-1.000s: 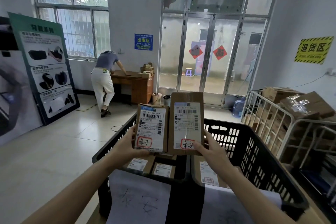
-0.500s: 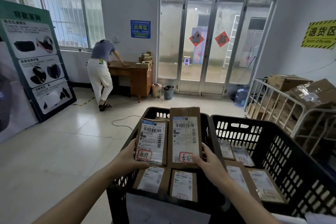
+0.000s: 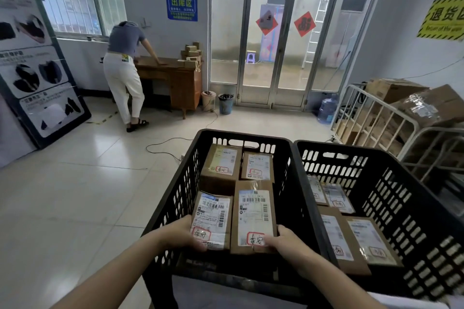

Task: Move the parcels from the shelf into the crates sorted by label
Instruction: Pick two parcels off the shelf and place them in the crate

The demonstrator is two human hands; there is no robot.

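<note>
Head view: left hand (image 3: 184, 234) grips the near end of the short parcel (image 3: 212, 221), thumb on top beside its red-ringed mark. Right hand (image 3: 286, 239) does the same on the long parcel (image 3: 253, 216). The hands are apart, one parcel each, and the two parcels are side by side and touching. Both sit inside the rim of the left crate (image 3: 175, 198), at its near end. Can't tell if they rest on something or hang just above it; the fingers underneath are hidden.

Progress, my read: mid-sort, at the drop step for this pair, not yet released. The left crate already has a far-left parcel (image 3: 221, 163) and a far-right parcel (image 3: 258, 165) at its far end. The right crate (image 3: 401, 195) holds at least four flat parcels (image 3: 369, 241). Handwritten marks on the held pair look like those on the far two, so the destination looks right. The right crate's marks seem different but are too small to read.

Remaining: unknown. The shelf isn't in frame, so there's no count of what's left.

Hard to see: the near walls of both crates are cut off at the bottom edge. A pale sheet (image 3: 226, 293) below the left crate's near rim shows only partly, with no writing visible. The forearms cover the near corners.

Background: a person (image 3: 125, 68) bent at a desk (image 3: 173, 75), and a railed cart (image 3: 376, 118) of cartons (image 3: 431, 105) on the right. Neither is involved.
</note>
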